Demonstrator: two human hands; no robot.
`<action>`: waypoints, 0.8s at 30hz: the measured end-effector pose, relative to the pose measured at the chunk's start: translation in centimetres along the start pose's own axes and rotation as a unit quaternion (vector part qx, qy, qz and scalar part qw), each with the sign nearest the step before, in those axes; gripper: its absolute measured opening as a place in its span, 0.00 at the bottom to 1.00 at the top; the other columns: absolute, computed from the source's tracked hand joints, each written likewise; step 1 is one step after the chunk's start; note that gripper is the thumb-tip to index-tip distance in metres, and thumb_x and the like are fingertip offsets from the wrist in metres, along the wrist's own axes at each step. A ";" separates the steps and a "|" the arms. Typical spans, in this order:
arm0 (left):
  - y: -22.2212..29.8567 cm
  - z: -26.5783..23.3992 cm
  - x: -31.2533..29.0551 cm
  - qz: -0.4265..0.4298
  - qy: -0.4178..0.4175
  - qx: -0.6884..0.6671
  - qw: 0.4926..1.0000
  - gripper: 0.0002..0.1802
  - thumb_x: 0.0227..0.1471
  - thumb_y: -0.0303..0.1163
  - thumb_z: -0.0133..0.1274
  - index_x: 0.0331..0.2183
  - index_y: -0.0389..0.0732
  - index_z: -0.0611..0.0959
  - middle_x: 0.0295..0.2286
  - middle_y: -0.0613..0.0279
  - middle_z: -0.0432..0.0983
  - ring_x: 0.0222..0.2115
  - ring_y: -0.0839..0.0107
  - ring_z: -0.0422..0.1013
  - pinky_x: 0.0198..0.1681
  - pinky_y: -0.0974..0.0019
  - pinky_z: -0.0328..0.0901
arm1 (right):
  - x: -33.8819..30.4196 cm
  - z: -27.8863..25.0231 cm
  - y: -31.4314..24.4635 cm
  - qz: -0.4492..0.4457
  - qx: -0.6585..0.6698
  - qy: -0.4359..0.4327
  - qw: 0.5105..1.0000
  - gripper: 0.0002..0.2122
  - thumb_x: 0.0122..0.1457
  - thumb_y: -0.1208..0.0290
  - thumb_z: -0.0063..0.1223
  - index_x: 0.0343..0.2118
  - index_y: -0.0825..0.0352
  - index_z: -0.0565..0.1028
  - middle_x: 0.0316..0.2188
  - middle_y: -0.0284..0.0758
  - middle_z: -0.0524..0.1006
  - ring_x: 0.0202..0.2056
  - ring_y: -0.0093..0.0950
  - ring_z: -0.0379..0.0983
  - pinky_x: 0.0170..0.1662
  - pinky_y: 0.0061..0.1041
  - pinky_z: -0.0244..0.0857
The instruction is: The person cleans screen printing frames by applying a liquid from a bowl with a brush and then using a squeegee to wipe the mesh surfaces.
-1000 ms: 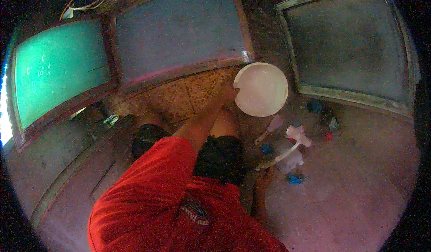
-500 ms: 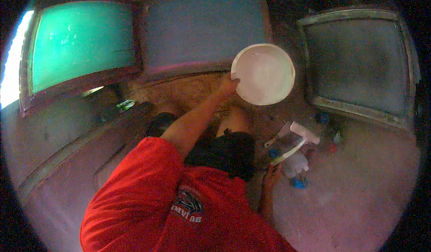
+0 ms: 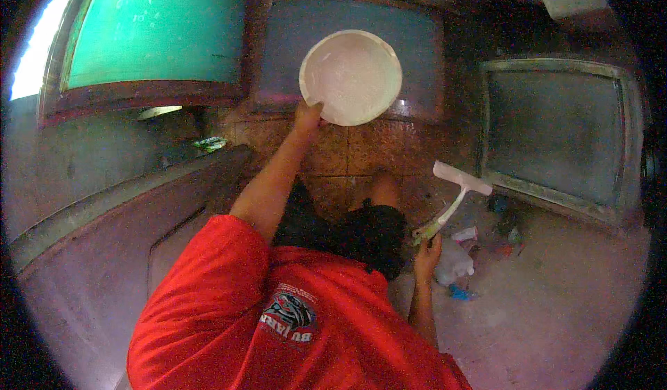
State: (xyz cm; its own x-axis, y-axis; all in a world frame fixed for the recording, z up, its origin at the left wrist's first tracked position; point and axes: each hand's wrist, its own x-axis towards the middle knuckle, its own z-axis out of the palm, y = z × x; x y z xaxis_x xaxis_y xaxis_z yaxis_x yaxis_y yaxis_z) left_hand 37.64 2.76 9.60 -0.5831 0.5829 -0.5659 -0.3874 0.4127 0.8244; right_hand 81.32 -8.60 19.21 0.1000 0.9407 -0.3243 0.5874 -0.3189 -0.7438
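My left hand (image 3: pixel 309 117) is closed on the near-left rim of a round white basin (image 3: pixel 353 77). The basin's pale inside shows, and it hangs in front of a dark blue-grey framed panel (image 3: pixel 417 42). Down at the right, my right hand (image 3: pixel 427 256) grips the lower handle of a squeegee (image 3: pixel 463 180). This tool has a wide, pale T-shaped head, which points up and away from me over the floor. Some of the right fingers are hidden behind the handle.
A bright green framed panel (image 3: pixel 160 32) stands at the far left, and a grey one (image 3: pixel 556 129) leans at the right. Brown tiles (image 3: pixel 326 143) lie beyond my knees. Beside my right hand are a white plastic bag (image 3: pixel 455 265) and a blue scrap (image 3: pixel 460 293). A ledge (image 3: pixel 139 216) runs along the left.
The basin in my left hand has moved left and up, now over the middle panel. My right hand has raised the squeegee a little. The view has shifted too.
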 end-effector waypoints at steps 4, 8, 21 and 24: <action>-3.4 -5.9 3.9 0.121 0.066 -0.033 0.990 0.22 0.47 0.28 0.50 0.46 0.34 0.68 0.38 0.53 0.72 0.36 0.60 0.70 0.30 0.61 0.68 | 1.0 0.8 2.4 -0.085 -0.051 -0.033 0.995 0.17 0.57 0.73 0.47 0.48 0.74 0.64 0.42 0.41 0.70 0.45 0.32 0.66 0.48 0.28 0.58; 0.0 -3.8 0.6 0.013 0.060 -0.194 0.979 0.25 0.48 0.28 0.48 0.49 0.37 0.65 0.40 0.54 0.70 0.37 0.62 0.68 0.28 0.62 0.67 | 0.7 -0.5 1.4 -0.091 -0.069 -0.022 0.993 0.17 0.57 0.73 0.47 0.48 0.72 0.65 0.42 0.41 0.71 0.44 0.32 0.67 0.47 0.28 0.58; -1.7 -7.1 0.7 0.092 0.123 -0.182 0.971 0.26 0.49 0.27 0.46 0.51 0.36 0.61 0.44 0.50 0.66 0.38 0.58 0.69 0.29 0.60 0.71 | 0.6 -3.2 0.7 -0.126 -0.132 -0.081 0.980 0.15 0.55 0.76 0.47 0.46 0.72 0.66 0.33 0.42 0.74 0.34 0.32 0.71 0.39 0.28 0.63; -3.4 -5.9 1.4 0.055 0.135 -0.189 0.971 0.27 0.49 0.27 0.47 0.51 0.36 0.61 0.44 0.50 0.66 0.38 0.57 0.69 0.29 0.60 0.72 | -0.1 -4.4 1.8 -0.088 -0.149 -0.083 0.981 0.14 0.55 0.76 0.48 0.44 0.72 0.67 0.33 0.43 0.74 0.35 0.33 0.70 0.40 0.29 0.62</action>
State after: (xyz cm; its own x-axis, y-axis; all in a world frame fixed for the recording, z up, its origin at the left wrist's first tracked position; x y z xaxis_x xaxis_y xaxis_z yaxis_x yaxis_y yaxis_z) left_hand 33.89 -1.91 6.11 -0.7823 0.3828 -0.4915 -0.5170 0.0412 0.8550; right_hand 85.90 -8.75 20.49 -0.1419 0.9384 -0.3152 0.7953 -0.0815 -0.6007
